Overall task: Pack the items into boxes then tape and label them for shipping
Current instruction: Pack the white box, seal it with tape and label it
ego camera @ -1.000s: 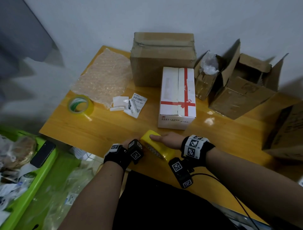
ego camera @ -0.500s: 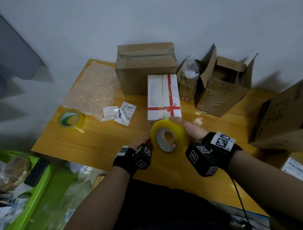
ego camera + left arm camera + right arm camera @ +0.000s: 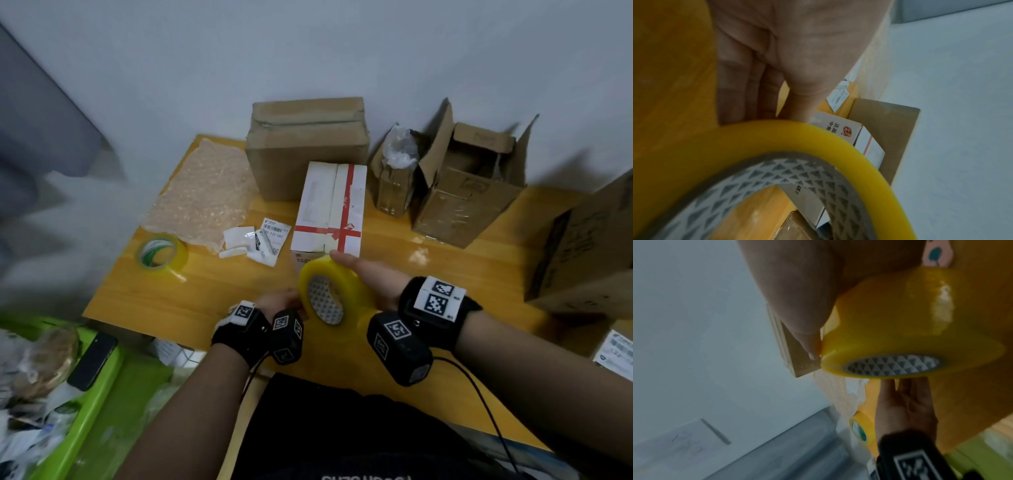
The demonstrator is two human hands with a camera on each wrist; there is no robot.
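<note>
Right hand (image 3: 375,279) grips yellow tape roll (image 3: 347,287); nearby label (image 3: 274,233) reads 122-007.

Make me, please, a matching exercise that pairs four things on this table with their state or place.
Things:
1. large yellow tape roll
2. green-cored tape roll
3. white box
4. bubble wrap

States or places:
A. lies flat, hole facing up
B. crossed by red tape
C. gripped on edge by the right hand
D. spread out left of the closed brown carton

Pairs: 1-C, 2-A, 3-B, 4-D.
</note>
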